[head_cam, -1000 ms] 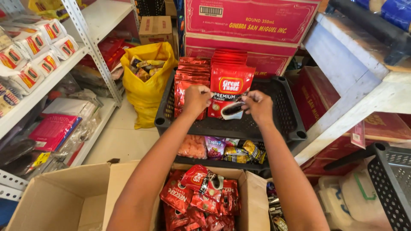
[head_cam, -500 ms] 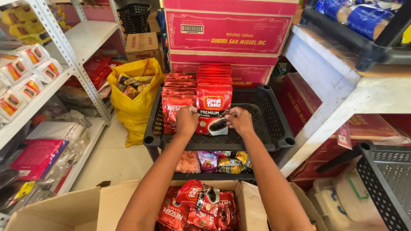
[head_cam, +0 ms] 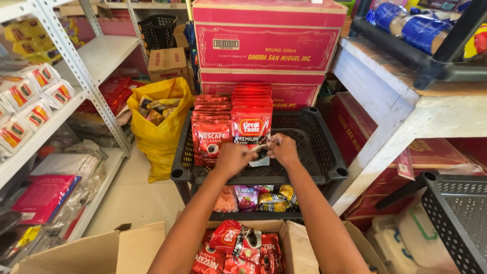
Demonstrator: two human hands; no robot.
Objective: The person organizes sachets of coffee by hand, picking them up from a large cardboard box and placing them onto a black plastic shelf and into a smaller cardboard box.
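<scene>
At the bottom centre of the frame, an open brown cardboard box point(head_cam: 299, 248) held a loose heap of red foil coffee sachets point(head_cam: 236, 251). Both forearms rose from there toward the middle of the frame. Above the box, on a lower level, lay small colourful snack packets point(head_cam: 256, 198).

At centre frame the left hand point(head_cam: 232, 158) and the right hand point(head_cam: 284, 149) met over the front edge of a black perforated plastic tray point(head_cam: 319, 152). The left hand's fingers were curled and the right hand's fingers pinched together, both grasping the bottom edge of the front packet in a red upright row of coffee packets point(head_cam: 251, 124). That row stood in the tray, just beside a second, darker red row of coffee packets point(head_cam: 211, 137) to its left.

Left of the tray sat a yellow plastic bag point(head_cam: 160, 132) stuffed with goods. Behind the tray, at the top centre, stood stacked red cardboard cartons point(head_cam: 269, 48). White metal shelving point(head_cam: 76, 71) with bagged goods ran up the left side.
</scene>
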